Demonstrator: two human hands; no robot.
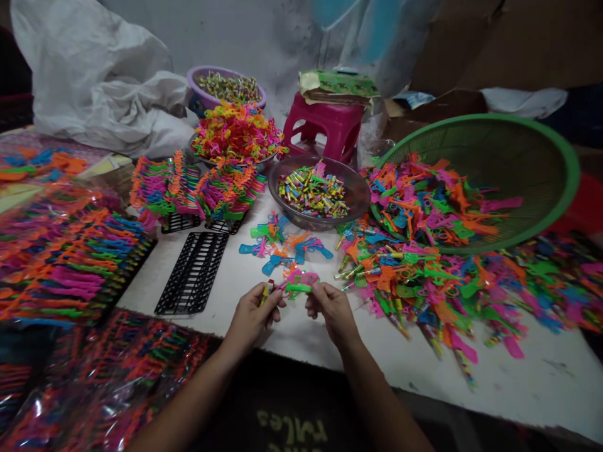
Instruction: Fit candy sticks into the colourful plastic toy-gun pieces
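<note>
My left hand (254, 312) is closed on a small yellow-wrapped tube (266, 292), which stands up between thumb and fingers. The fingers of my right hand (333, 309) pinch the end of a green plastic toy gun (298, 288), held just above the table edge. Pink plastic parts lie right behind it, so its outline is partly unclear. Beyond my hands lie several loose toy guns, among them a blue toy gun (277, 262). A clear bowl (301, 220) farther back holds many small wrapped tubes.
Toy guns with tubes attached (400, 270) are heaped to the right, before a tilted green basket (571, 169) of more guns. An unfilled black rack (191, 273) lies left; filled racks (70, 263) stand beside it. Behind are a pink stool (346, 119) and a purple basin (192, 80).
</note>
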